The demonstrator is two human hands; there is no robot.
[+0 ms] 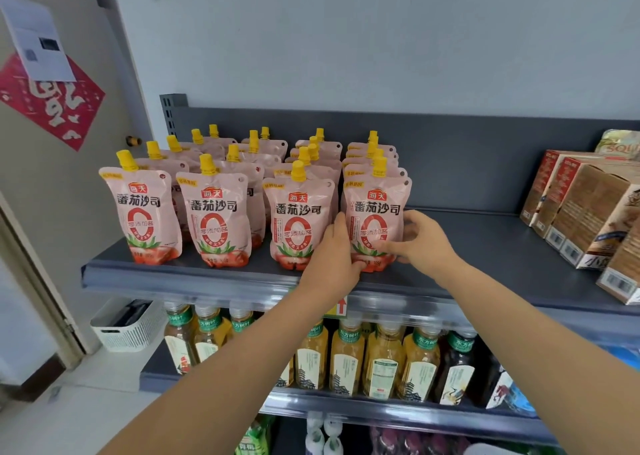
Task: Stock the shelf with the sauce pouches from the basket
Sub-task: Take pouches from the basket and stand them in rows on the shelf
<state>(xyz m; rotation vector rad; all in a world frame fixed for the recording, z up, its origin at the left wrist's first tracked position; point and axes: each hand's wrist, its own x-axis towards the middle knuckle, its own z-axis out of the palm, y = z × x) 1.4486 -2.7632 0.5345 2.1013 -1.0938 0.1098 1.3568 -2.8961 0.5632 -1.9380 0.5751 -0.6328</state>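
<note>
Several pink sauce pouches with yellow caps stand upright in rows on the dark grey shelf (485, 247). The front pouch of the rightmost row (375, 212) stands near the shelf's front edge. My left hand (334, 257) holds its lower left side, thumb at the base. My right hand (420, 238) grips its right edge, fingers curled round it. The neighbouring front pouch (298, 222) stands just left of my left hand. A white slatted basket (128, 326) sits on the floor at the lower left; I cannot tell what is in it.
Brown and red boxes (585, 212) fill the shelf's right end, leaving bare shelf between them and the pouches. Bottled tea (381, 357) lines the shelf below. A door with a red paper decoration (52, 101) is at the left.
</note>
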